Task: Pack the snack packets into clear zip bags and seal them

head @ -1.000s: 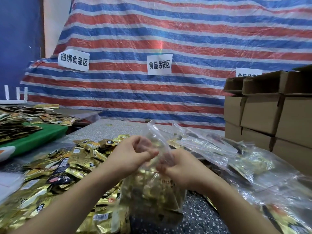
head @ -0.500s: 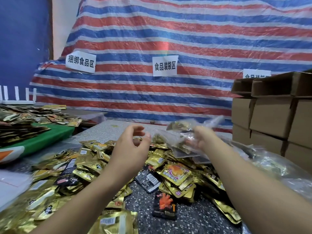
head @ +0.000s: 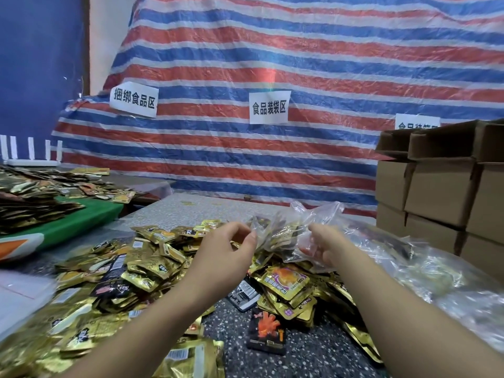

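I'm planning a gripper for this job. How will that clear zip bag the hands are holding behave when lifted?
Likely floppy: the clear zip bag crumples and folds between the left hand and the right hand. Probably very light, since it appears to hold no packets. Its glossy film may be slippery, so pinching an edge seems safer than pressing flat.

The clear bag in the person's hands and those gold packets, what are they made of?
The clear bag looks like thin, soft plastic film: see-through, crinkled, with glossy glints. The gold packets look like metallised foil or foil-laminated plastic, shiny and mirror-like with printed labels; which of the two cannot be told from the look.
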The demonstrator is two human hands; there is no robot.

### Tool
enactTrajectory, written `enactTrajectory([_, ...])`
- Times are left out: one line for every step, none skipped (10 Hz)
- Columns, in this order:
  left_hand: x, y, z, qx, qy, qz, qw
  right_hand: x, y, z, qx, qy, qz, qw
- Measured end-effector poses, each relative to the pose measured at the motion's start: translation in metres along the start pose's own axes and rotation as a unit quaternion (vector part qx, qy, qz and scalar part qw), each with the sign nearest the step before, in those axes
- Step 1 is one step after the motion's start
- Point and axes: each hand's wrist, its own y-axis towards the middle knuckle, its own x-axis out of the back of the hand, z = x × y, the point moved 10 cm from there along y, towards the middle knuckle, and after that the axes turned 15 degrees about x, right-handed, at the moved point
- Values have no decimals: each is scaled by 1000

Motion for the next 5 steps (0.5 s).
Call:
enactTrajectory([-2, -5, -5, -8, 18, 10, 1000, 33, -12, 28, 116, -64, -127, 983])
enactTrajectory([-4, -13, -11, -14, 35, 22, 999, 54, -36, 56, 213, -89, -180, 956])
enactTrajectory([-10, -23, -15, -12, 44, 45, 998, 62, -63, 72, 271, -117, -171, 940])
enactTrajectory([-22, -39, -16, -14, 76, 65, 995, 63, -91, 77, 300, -94, -133, 940])
enactTrajectory([-25, -61, -11, -21, 89, 66, 994, 63, -128, 78, 322, -60, -105, 939])
